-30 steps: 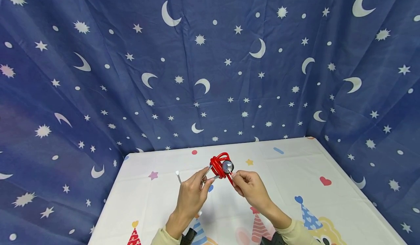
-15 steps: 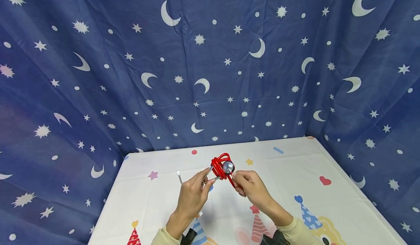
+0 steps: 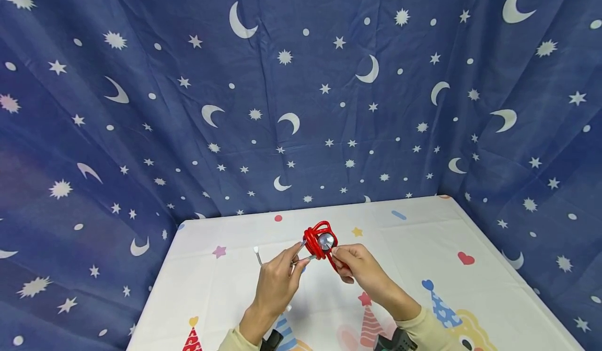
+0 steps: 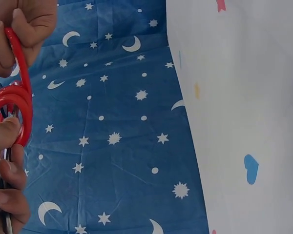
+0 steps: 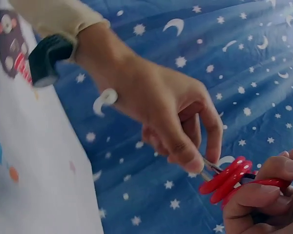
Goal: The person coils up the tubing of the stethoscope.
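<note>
A stethoscope with red tubing point(image 3: 314, 242) is held up over the table between both hands. The tubing is wound in several coils round the metal ear tubes, as the right wrist view shows on the coils point(image 5: 227, 180). My left hand point(image 3: 276, 283) grips the metal ear tubes just below the coils. One white eartip point(image 3: 256, 249) sticks out to the left of that hand. My right hand point(image 3: 359, 270) pinches a stretch of the red tubing beside the silver chest piece point(image 3: 326, 241). In the left wrist view, this tubing point(image 4: 20, 61) runs taut from the coils up to the right hand point(image 4: 27, 24).
A white tablecloth point(image 3: 226, 288) with party prints covers the table below the hands. Behind it hangs a blue curtain point(image 3: 301, 131) with moons and stars, which also closes in both sides.
Both hands keep their hold on the stethoscope. The coiled tubing and chest piece have shifted very slightly downward, and the right hand's fingers have moved a little lower with the tubing.
</note>
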### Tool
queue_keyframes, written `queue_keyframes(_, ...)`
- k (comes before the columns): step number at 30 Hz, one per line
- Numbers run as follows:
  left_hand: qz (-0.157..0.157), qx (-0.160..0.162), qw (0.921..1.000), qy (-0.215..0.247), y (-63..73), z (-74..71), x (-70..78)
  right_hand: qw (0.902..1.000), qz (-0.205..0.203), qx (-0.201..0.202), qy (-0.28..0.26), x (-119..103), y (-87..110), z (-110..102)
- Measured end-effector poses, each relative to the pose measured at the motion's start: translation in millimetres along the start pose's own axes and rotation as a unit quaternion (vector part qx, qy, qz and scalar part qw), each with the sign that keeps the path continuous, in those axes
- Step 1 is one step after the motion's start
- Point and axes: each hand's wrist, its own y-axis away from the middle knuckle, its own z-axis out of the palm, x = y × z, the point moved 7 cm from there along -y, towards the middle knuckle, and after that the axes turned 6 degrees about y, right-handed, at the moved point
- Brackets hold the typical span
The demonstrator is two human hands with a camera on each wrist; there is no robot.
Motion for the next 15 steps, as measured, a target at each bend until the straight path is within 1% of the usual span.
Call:
queue_keyframes(3, -0.001, -0.002, 1.0, -0.001, 0.4, 0.4, 0.0, 0.9998, 0.005, 0.0, -0.021, 3.4, 0.2, -1.7)
queue_keyframes(6, -0.006, 0.003, 1.0, 0.002, -0.1, -0.2, -0.6, 0.9997, -0.015, 0.018, -0.007, 4.9, 1.2, -2.6)
queue_keyframes(8, -0.011, 0.002, 0.9999, 0.004, -0.4, -0.1, -0.9, 0.9982, -0.038, 0.043, 0.02, 4.9, 2.7, -3.0)
queue_keyframes(10, -0.016, 0.0, 0.9999, 0.006, -0.7, 0.0, -0.3, 0.9944, -0.064, 0.072, 0.042, 3.2, 4.3, -3.1)
queue_keyframes(13, -0.02, -0.001, 0.9997, 0.011, -2.0, 0.5, 1.1, 0.9842, -0.086, 0.129, 0.087, 0.6, 6.1, -4.2)
queue_keyframes(15, -0.021, 0.0, 0.9997, 0.012, -2.8, 0.9, 2.2, 0.9765, -0.085, 0.162, 0.114, -0.7, 6.6, -4.7)
